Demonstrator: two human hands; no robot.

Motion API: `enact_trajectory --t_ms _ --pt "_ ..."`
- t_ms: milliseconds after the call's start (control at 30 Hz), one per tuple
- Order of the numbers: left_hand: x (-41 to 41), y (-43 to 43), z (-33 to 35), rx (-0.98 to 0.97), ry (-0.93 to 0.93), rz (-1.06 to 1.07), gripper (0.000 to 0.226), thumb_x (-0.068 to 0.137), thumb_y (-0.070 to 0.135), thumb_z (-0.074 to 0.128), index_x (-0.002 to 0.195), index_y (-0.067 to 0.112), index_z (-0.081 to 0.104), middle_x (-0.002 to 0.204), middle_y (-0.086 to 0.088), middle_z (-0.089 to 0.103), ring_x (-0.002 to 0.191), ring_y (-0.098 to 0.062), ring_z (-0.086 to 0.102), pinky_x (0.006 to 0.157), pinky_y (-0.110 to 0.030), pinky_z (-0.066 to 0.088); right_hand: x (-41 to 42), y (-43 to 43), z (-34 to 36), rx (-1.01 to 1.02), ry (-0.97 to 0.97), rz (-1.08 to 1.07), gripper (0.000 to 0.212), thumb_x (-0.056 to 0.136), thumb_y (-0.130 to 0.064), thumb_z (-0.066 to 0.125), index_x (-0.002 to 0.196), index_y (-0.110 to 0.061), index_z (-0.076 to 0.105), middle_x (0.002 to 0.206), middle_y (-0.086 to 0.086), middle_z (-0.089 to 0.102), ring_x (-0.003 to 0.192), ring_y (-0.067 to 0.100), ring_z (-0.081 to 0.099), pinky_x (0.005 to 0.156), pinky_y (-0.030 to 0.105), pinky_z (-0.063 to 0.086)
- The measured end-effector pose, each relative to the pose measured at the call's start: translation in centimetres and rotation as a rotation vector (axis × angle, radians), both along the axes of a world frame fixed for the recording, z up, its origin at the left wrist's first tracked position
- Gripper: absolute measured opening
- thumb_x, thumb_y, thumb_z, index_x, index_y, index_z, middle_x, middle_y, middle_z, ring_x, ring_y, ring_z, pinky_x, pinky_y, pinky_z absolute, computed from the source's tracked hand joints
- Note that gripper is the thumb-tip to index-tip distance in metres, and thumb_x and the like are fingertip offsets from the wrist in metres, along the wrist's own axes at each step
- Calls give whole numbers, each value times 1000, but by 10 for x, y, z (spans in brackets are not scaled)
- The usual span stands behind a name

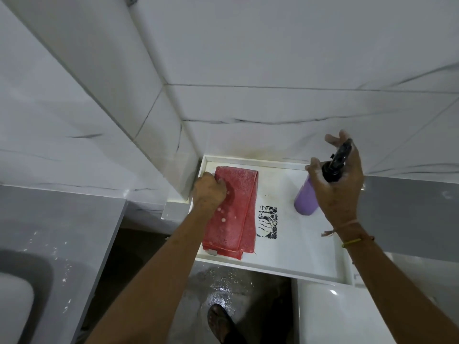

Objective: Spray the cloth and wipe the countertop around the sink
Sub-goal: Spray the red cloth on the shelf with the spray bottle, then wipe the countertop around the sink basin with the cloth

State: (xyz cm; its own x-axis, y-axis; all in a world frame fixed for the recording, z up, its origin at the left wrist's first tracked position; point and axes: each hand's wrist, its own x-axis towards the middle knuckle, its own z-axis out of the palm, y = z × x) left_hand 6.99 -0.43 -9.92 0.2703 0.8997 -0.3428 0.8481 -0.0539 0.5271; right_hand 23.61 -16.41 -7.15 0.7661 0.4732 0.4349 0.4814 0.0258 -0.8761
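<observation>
A: White shelf in a tiled corner — how many items?

B: One folded red cloth, foam-spotted, under the fisted left hand; one purple bottle — right hand clasping its sprayer.

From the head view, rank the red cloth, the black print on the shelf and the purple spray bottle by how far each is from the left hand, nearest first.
1. Red cloth: under the left hand, touching it, at the shelf's left end.
2. Black print: just right of the cloth.
3. Purple spray bottle: farthest, to the right, held by the right hand.
</observation>
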Motion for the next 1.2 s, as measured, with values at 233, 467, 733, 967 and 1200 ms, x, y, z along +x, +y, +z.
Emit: enact_trajectory --t_ms 233,467,733,967,1200 --pt "15 13 0 -211 -121 109 28 89 29 60 98 2 62 100 -15 68 87 -28 65 86 -39 56 -7 -15 -9 -110 81 75 77 78 -18 75 135 10 32 135 11 50 106 42 61 101 43 48" --pt "-6 5 18 -334 -490 59 14 90 19 63 100 14 56 90 -8 67 68 -11 66 66 -24 56 -41 -53 -14 -90 202 -125 87 74 -42 74 140 -11 28 128 7 39 117 16 45 101 41 44" --pt "-64 -35 104 -384 -779 -277 20 89 10 61 105 1 55 88 -7 68 84 -21 67 74 -30 58 -107 -59 7 -11 517 293 63 76 -24 70 127 -41 38 127 1 54 110 9 57 93 19 48" --pt "-134 -69 156 -287 -899 -339 18 88 11 64 104 18 63 88 6 71 87 -12 68 77 -25 57 -122 -3 73 -241 695 1090 64 48 -60 83 108 -51 62 109 -16 71 104 14 68 71 25 59" --pt "-235 -57 130 -20 -851 -55 18 87 22 65 105 17 64 100 2 70 94 -15 68 84 -35 57 -240 45 69 -213 1077 1104 31 73 -35 74 100 -19 73 99 14 75 93 32 72 68 36 60"
